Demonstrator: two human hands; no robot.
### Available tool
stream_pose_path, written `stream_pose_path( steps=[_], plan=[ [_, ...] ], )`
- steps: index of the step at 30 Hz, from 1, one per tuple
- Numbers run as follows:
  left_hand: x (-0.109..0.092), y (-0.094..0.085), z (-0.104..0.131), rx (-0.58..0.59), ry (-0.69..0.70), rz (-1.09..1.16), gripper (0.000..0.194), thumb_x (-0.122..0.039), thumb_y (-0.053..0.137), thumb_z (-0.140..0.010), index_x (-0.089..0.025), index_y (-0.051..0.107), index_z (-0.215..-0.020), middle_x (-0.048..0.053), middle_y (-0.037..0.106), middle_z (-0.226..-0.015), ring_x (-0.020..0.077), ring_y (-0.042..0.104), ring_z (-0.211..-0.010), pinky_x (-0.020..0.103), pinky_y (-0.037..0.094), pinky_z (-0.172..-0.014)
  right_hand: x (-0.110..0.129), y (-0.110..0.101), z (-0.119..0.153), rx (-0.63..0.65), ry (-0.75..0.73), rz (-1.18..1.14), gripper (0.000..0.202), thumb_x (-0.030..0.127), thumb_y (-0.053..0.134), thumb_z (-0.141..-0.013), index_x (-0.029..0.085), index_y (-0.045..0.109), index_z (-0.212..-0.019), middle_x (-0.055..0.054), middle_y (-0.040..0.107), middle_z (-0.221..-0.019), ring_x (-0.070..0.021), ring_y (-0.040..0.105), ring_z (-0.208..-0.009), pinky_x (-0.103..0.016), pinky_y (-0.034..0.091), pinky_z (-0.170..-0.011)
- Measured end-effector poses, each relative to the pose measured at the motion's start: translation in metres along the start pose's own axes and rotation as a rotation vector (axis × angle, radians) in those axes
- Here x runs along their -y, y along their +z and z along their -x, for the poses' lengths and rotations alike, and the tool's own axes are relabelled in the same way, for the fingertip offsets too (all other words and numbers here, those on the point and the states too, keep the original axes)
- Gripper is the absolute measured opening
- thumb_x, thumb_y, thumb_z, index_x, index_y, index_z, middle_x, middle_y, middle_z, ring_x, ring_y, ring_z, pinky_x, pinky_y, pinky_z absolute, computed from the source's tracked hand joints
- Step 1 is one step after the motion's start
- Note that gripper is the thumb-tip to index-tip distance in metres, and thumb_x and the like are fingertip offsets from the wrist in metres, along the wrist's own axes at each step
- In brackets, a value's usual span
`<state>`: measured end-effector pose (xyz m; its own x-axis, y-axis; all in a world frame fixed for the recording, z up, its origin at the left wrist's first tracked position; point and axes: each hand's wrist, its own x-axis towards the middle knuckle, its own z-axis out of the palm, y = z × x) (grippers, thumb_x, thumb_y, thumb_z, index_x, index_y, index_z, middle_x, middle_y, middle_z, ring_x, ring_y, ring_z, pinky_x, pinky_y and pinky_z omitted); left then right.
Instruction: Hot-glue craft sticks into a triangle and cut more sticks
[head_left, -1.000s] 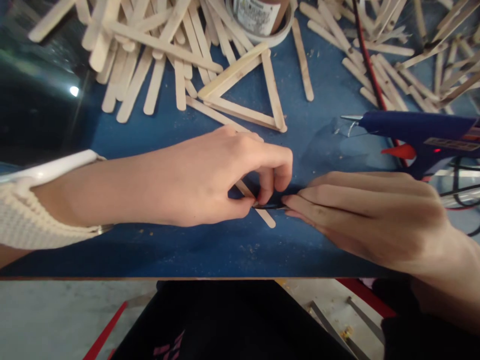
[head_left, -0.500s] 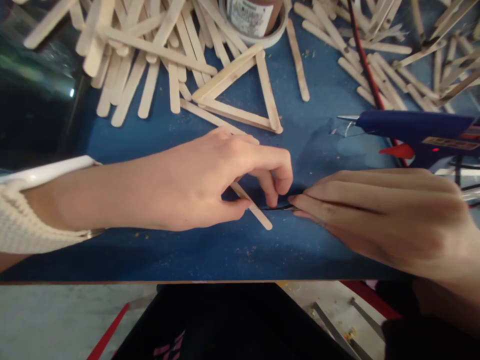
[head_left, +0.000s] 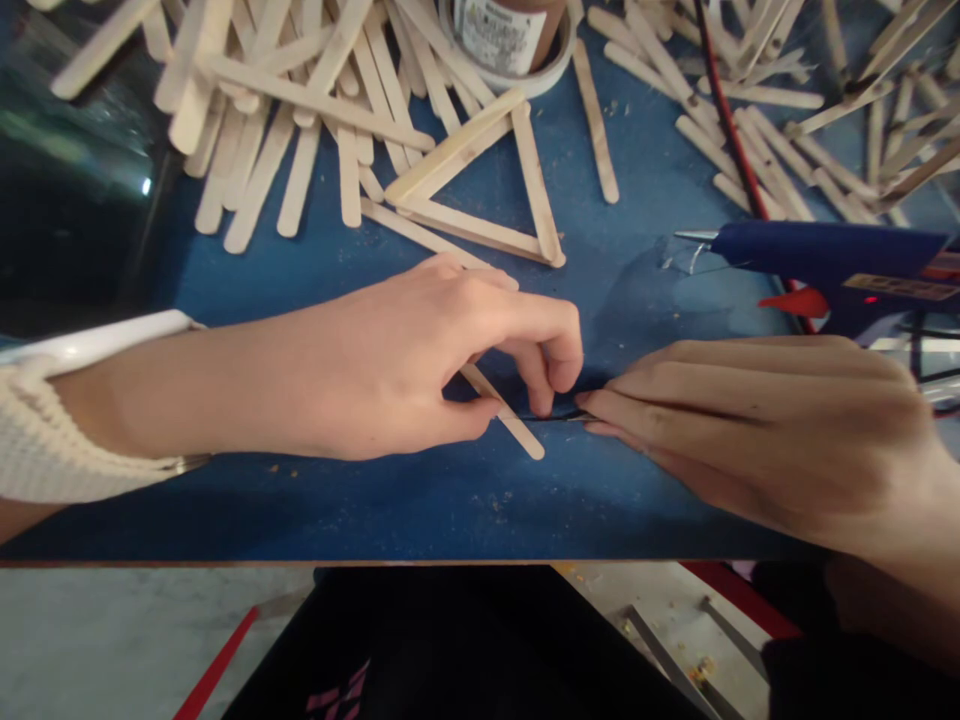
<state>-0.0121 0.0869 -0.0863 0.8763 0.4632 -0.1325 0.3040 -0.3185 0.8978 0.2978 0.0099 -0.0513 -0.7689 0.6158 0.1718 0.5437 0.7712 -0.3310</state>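
Pale wooden sticks (head_left: 300,95), a stick triangle (head_left: 537,185) and a jar (head_left: 502,35) are spread beyond the left hand's (head_left: 465,340) fingers, while a blue glue gun (head_left: 832,250) is laid beyond the right hand (head_left: 765,430). At the left thumb tip, held apart from the forefinger, one partly hidden stick (head_left: 525,440) is reached by a thin dark strip (head_left: 555,418) pinched between the right fingertips. Nearer than the fingers, the blue tabletop (head_left: 420,520) is speckled with debris (head_left: 495,500), and pale floor (head_left: 112,640) is seen past its edge.
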Motion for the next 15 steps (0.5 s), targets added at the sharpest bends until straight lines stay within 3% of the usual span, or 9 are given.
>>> stream_pose_path(
  steps=[4, 10, 15],
  plan=[
    [0.001, 0.0, -0.0002, 0.006, 0.008, 0.004, 0.028, -0.021, 0.071, -0.107, -0.036, 0.08, -0.128, -0.004, 0.086, -0.119, 0.0219, 0.086, -0.117, 0.029, 0.07, -0.095, 0.0021, 0.0008, 0.0013, 0.0, 0.035, 0.0, 0.014, 0.014, 0.062, -0.125, 0.026, 0.069, -0.123, 0.001, 0.087, -0.108, -0.0203, 0.087, -0.096, -0.041, 0.072, -0.078],
    [0.003, 0.0, -0.0004, 0.011, 0.005, 0.014, 0.028, -0.021, 0.07, -0.107, -0.036, 0.08, -0.129, -0.004, 0.086, -0.117, 0.0218, 0.086, -0.117, 0.03, 0.071, -0.098, 0.0022, 0.0012, 0.0011, 0.04, 0.071, 0.001, 0.023, 0.018, 0.056, -0.127, 0.03, 0.075, -0.121, 0.003, 0.085, -0.109, -0.0209, 0.086, -0.098, -0.04, 0.071, -0.077],
    [0.0032, 0.0003, -0.0009, 0.011, 0.01, 0.023, 0.028, -0.021, 0.071, -0.107, -0.037, 0.079, -0.129, -0.004, 0.086, -0.117, 0.0215, 0.086, -0.117, 0.029, 0.071, -0.096, 0.0026, -0.0022, -0.0006, 0.036, -0.003, 0.026, 0.023, 0.006, 0.061, -0.122, 0.026, 0.072, -0.124, -0.001, 0.087, -0.111, -0.0218, 0.087, -0.097, -0.042, 0.07, -0.077]
  ],
)
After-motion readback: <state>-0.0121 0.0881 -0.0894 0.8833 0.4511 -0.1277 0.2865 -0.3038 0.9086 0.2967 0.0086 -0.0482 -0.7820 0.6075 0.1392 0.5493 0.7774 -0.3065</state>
